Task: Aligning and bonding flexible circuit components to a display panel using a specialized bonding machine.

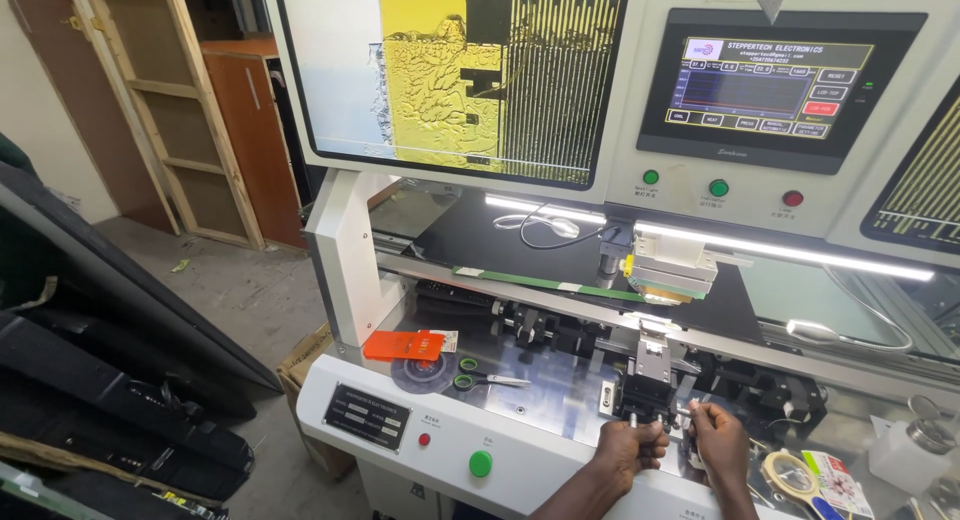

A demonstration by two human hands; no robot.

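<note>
Down at the front edge of the white machine (400, 400), both hands work the small black adjustment stage (648, 388) that sits on the shiny metal tabletop (560, 375). Left hand (628, 448) has its fingers pressed together around a slim silver knob (632, 418) at the stage's lower left, pinching it. Right hand (718, 442) pinches a second small knob (690, 412) at the stage's right side, thumb and forefinger closed on it. Judging from that double grip, fine alignment looks to be under way rather than finished: a dark panel (500, 242) already lies on the bed under the light bar (780, 248), and the bonding head (668, 270) sits above the green strip (520, 280) along the panel's edge, apparently not yet pressed down. Above, the large monitor (450, 70) shows a magnified yellow-and-black view, and the smaller control screen (775, 85) is lit.

As for containers, a small clear bottle (912, 452) with a metal cap stands at the far right; what it holds cannot be told. Beside it lies a roll of yellowish tape (788, 472) and a coloured packet (835, 480). Left of the stage rest green-handled scissors (485, 378), a dark round disc (422, 372) and an orange tool (403, 345) lying over it
</note>
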